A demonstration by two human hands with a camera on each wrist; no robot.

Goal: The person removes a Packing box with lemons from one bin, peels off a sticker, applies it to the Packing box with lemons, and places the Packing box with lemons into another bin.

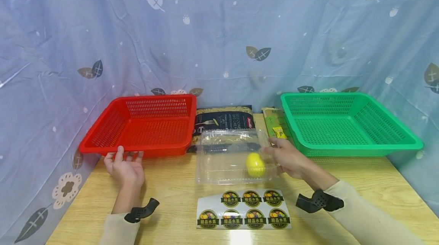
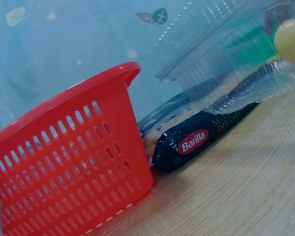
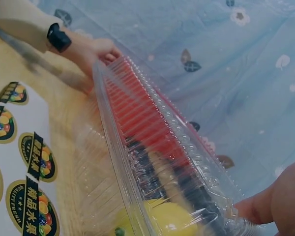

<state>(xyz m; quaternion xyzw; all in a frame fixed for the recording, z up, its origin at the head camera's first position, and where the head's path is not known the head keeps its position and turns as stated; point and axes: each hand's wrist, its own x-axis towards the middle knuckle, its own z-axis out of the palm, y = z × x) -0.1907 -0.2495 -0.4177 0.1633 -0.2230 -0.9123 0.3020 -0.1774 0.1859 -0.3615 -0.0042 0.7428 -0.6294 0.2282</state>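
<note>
Between the two baskets, on the wooden table (image 1: 360,184), a clear plastic clamshell box (image 1: 233,161) stood with its lid part open and a yellow lemon (image 1: 255,164) inside near its right end. The right hand (image 1: 286,157) pinched the lid's right edge, fingers curled on the rim, as though at the closing or opening step. The left hand (image 1: 125,168) lay relaxed, fingertips touching the red basket (image 1: 144,127) at its front rim, holding nothing. A sticker sheet (image 1: 243,208) lay just in front of the box, so the next move likely called for pressing the lid shut squarely before any label
</note>
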